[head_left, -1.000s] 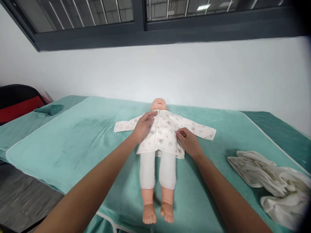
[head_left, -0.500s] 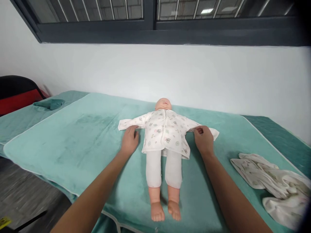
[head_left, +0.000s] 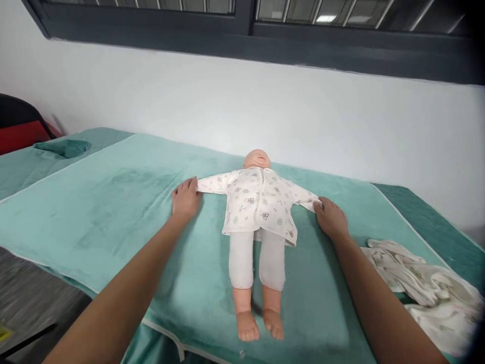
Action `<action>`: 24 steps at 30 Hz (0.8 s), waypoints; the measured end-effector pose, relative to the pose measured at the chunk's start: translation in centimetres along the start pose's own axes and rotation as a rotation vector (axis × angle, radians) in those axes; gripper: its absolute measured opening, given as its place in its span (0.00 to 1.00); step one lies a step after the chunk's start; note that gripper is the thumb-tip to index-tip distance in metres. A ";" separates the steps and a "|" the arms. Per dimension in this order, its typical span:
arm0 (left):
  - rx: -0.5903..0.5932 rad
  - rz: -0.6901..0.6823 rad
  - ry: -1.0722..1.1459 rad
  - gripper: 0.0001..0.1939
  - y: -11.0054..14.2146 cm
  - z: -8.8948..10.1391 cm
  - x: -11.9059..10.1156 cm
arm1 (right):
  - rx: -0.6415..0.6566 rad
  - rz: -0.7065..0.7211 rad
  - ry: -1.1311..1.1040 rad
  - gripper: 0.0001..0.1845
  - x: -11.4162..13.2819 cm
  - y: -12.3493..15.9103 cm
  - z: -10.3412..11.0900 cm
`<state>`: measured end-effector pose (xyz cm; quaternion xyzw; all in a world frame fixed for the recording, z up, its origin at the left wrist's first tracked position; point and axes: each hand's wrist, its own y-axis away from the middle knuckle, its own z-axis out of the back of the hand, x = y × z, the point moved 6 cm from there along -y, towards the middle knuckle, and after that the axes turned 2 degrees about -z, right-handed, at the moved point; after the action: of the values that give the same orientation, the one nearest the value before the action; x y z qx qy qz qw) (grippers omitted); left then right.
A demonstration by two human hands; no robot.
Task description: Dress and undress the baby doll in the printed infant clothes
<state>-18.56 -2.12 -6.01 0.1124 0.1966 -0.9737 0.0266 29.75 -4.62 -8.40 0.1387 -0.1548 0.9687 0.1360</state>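
Note:
A baby doll [head_left: 241,260] lies on its back, head toward the wall and bare feet toward me. It wears a white printed baby shirt [head_left: 252,199], closed down the front, with both sleeves stretched out sideways. My left hand [head_left: 186,198] is closed around the cuff end of the sleeve on the left. At the opposite cuff, my right hand [head_left: 332,217] pinches the other sleeve's end. The doll's own hands are hidden by the sleeves and my fingers. White cloth covers its legs down to the shins.
A teal blanket [head_left: 113,217] covers the bed under the doll. Crumpled white printed clothing [head_left: 428,278] lies at the right. A darker green cloth [head_left: 64,147] is at the far left, near a red and black item [head_left: 22,126]. A white wall stands behind.
Both my hands have slid outward along the sleeves, from mid-sleeve to the cuff ends. The view has tilted slightly; the doll stays in place.

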 end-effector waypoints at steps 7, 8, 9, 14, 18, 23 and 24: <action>-0.077 0.037 -0.027 0.31 -1.0 -0.1 -0.3 | -0.027 0.067 -0.005 0.25 0.3 -1.6 -0.4; -0.085 0.045 -0.027 0.31 -0.9 -0.1 -0.3 | -0.036 0.062 -0.010 0.25 0.3 -1.7 -0.3; -0.093 0.051 -0.028 0.31 -0.8 0.0 -0.4 | -0.053 0.052 -0.020 0.26 0.3 -1.8 -0.2; -0.141 0.050 -0.017 0.31 0.1 0.5 -0.7 | -0.309 0.047 -0.224 0.25 0.9 -0.5 1.9; -0.185 -0.062 0.032 0.27 0.5 0.9 -1.6 | -0.374 0.105 -0.596 0.22 4.8 1.8 2.8; -0.233 -0.224 0.020 0.21 0.7 1.2 -2.7 | -0.154 0.256 -0.879 0.21 13.6 2.5 3.6; -0.238 -0.238 -0.002 0.20 0.8 1.3 -2.8 | -0.074 0.233 -0.903 0.23 15.1 2.1 3.5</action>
<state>-16.00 -3.31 -4.51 0.0832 0.3223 -0.9399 -0.0756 15.95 -4.39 -1.01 0.5231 -0.2475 0.8140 -0.0500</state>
